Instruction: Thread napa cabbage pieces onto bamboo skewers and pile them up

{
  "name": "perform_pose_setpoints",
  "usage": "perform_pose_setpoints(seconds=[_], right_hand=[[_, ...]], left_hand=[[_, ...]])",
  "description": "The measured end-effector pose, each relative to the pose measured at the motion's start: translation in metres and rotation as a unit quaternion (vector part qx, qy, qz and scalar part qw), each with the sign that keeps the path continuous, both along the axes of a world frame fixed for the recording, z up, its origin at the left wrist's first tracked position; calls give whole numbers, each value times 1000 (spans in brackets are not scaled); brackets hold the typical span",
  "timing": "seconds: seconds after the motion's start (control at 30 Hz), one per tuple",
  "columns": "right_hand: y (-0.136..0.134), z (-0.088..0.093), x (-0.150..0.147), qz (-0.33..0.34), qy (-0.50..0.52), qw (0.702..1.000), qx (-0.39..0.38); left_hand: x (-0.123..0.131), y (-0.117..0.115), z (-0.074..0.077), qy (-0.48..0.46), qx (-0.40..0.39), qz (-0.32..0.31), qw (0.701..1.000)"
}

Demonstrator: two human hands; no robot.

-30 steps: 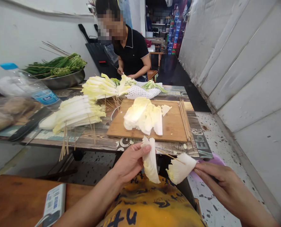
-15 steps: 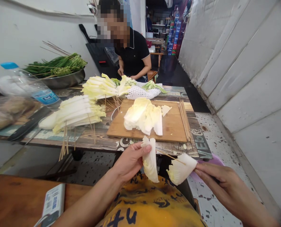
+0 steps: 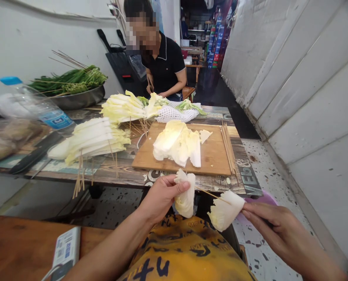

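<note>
My left hand (image 3: 162,199) pinches a pale cabbage leaf (image 3: 185,197) between thumb and fingers, above my lap. A thin bamboo skewer (image 3: 209,193) runs from that leaf toward my right hand (image 3: 272,222). Another cabbage piece (image 3: 226,210) is threaded on the skewer, right against my right fingertips. Those fingers are closed around the skewer's near end, which they mostly hide. Just beyond, a pile of cabbage leaves (image 3: 176,144) lies on a wooden cutting board (image 3: 215,146).
Loose skewers (image 3: 228,146) lie along the board's right side. Skewered cabbage (image 3: 94,136), a knife (image 3: 34,154) and a water bottle (image 3: 55,117) are on the left. Behind stands a metal bowl of greens (image 3: 80,97). Across the table (image 3: 188,180) sits a person (image 3: 168,58).
The leaf in my left hand has curled up, its lower end higher than before. My right hand and the skewered piece have hardly shifted. The person opposite has moved a hand slightly.
</note>
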State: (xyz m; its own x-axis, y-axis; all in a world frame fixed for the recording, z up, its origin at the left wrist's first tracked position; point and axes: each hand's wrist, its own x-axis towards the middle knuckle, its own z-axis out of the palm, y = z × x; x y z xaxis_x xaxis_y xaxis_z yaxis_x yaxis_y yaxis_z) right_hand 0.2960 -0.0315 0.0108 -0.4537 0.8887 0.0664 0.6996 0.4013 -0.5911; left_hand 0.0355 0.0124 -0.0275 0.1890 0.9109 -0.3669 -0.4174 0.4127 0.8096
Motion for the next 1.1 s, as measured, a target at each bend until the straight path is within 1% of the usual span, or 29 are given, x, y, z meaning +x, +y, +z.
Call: perform_pose_setpoints(seconds=[0.13, 0.33, 0.5, 0.57, 0.7, 0.73, 0.8, 0.93, 1.1], right_hand=[[0, 0, 1, 8, 0, 1000, -3], [3, 2, 1, 16, 4, 999, -28], [5, 2, -3, 8, -1, 1000, -12], [6, 2, -4, -3, 8, 1000, -11], [8, 0, -2, -32, 27, 999, -5], [8, -2, -2, -38, 29, 999, -3], [9, -4, -1, -40, 31, 999, -7], [7, -5, 0, -23, 31, 999, -17], [2, -2, 4, -1, 24, 999, -33]], left_hand=[[0, 0, 0, 19, 9, -9, 1000], [1, 2, 0, 34, 11, -41, 999], [0, 5, -2, 64, 36, -31, 997], [-2, 6, -3, 43, 38, -39, 998], [-3, 5, -7, -25, 12, -80, 996], [-2, 3, -8, -30, 8, -81, 996], [1, 1, -10, -22, 13, -62, 998], [5, -2, -9, 24, 23, -20, 999], [2, -3, -6, 77, 24, -22, 997]])
